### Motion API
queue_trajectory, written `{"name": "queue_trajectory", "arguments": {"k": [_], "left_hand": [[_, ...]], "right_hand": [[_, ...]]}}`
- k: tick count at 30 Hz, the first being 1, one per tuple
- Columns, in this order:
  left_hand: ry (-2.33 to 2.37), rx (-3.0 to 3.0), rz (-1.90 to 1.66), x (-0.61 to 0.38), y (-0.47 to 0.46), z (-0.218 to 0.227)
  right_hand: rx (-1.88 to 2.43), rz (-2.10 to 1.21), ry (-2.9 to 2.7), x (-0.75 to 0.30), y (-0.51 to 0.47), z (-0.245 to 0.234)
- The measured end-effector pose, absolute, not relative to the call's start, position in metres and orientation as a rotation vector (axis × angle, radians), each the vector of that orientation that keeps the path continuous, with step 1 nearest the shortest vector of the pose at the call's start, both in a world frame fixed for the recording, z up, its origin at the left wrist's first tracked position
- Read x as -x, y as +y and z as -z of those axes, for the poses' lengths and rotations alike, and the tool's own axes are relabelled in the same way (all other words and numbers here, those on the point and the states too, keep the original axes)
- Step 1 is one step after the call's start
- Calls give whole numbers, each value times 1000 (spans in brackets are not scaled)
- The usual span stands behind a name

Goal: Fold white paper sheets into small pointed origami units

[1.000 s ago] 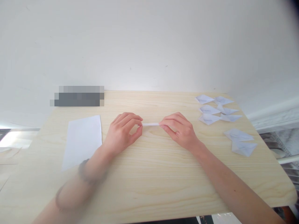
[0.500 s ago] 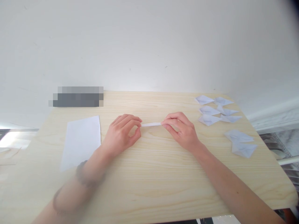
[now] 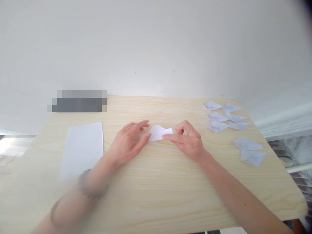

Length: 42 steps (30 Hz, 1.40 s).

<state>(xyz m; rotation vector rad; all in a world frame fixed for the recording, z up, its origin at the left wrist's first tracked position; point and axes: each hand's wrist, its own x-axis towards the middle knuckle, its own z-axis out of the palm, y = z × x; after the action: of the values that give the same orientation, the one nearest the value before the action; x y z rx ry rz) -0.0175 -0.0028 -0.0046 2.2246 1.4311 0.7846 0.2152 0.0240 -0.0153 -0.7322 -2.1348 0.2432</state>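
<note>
Between my two hands is a small piece of folded white paper (image 3: 157, 132), with a raised peak in the middle and a turned-up flap on the right. My left hand (image 3: 130, 139) is at its left end. The thumb lies against the paper's front, the index finger stretches out above it, and other fingers are partly hidden behind. On the right end, my right hand (image 3: 188, 139) pinches the paper, one fingertip pressing its front face and another finger curled above. Whether the paper's lower edge touches the wooden table (image 3: 156, 188) I cannot tell.
White paper sheets (image 3: 84, 146) lie left, partly behind my left forearm. Several folded paper pieces (image 3: 218, 126) sit in rows at the right, with two more folded pieces (image 3: 252, 157) nearer. A blurred-out dark object (image 3: 79, 104) stands at the back left, against the wall (image 3: 156, 48).
The paper was a thin strip held edge-on by its ends; now its broad face shows. My left fingers have spread, and my right fingers have shifted along the paper's front.
</note>
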Motion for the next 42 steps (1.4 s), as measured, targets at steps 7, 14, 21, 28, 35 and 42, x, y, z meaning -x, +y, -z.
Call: {"name": "queue_trajectory", "arguments": {"k": [7,14,21,28,35,42], "left_hand": [[1400,-2063,-946,9,-5,9],[1240,-2083,-1076,11,-2,7],[1343,-2272,-1153,13,-2,7],[1279,-2394,-1169,14,0,9],[1454,-2606,-1139,14,0,5],[1271,-2497,-1046,9,-5,8]], "right_hand": [[638,-396,-2168,-206,19,13],[747,-560,-2022,-203,15,12],[710,-497,-2073,-203,15,13],[803,-424,-2109,-205,16,13],[826,-430,-2087,-202,16,12],[907,-595,-2027,-199,15,15]]}}
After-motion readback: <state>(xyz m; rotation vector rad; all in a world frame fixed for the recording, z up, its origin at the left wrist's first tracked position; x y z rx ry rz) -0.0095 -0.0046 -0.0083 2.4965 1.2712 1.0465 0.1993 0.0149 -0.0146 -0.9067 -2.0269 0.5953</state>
